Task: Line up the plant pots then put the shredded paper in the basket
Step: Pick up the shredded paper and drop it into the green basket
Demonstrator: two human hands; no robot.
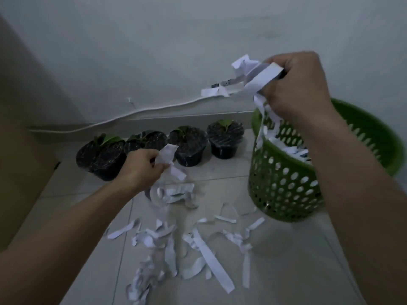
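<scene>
Four plant pots (158,148) sitting lined up along wall, done. Right hand (295,84) fingers gripping shredded paper (253,78) bunch above basket (284,186), partly filled. Left hand (143,166) fingers pinching strip. Many strips lying on floor (220,172) below fingers.

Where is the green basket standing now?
The green basket stands on the tiled floor at the right of the head view, right of the four plant pots, below the right hand.

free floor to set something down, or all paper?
Bare tile lies between the plant pots and the green basket, and beside the cardboard at left. The shredded paper crowds the centre and foreground.
</scene>
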